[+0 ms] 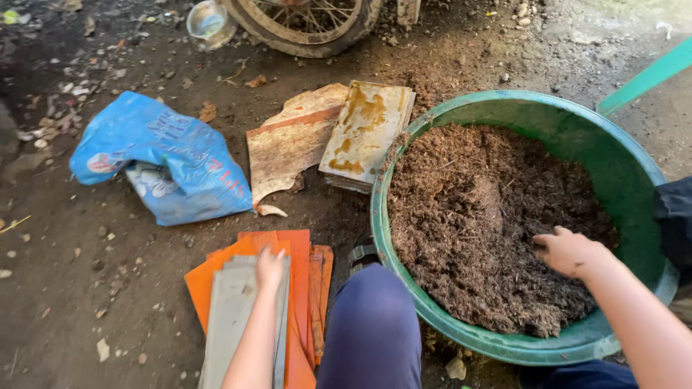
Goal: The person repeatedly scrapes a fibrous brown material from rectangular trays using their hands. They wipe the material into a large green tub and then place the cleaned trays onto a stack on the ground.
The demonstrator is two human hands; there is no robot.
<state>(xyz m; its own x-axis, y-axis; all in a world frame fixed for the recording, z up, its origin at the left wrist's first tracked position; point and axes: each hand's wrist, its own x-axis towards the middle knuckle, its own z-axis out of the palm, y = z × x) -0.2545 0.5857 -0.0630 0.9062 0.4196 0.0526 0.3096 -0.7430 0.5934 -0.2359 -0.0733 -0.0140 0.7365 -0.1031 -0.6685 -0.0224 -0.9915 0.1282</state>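
Left hand (270,268) flat, fingers together, on grey sheets (234,317) lower centre | right hand (569,252) loosely curled, digging in brown compost (483,216) in green basin (577,122) at right | risk: compost spilling over rim; sheets sliding off orange stack (299,288).

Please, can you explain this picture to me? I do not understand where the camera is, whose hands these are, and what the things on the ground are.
The camera sits on a person's head and looks down, so both arms are that person's own; the blue knee too. The left hand rests on a stack of grey sheets lying over orange sheets. The right hand is in a green tub of brown soil; whether it grips any soil cannot be seen. On the dirt ground also lie a blue plastic bag, stained flat boards, and a wheel at the top.
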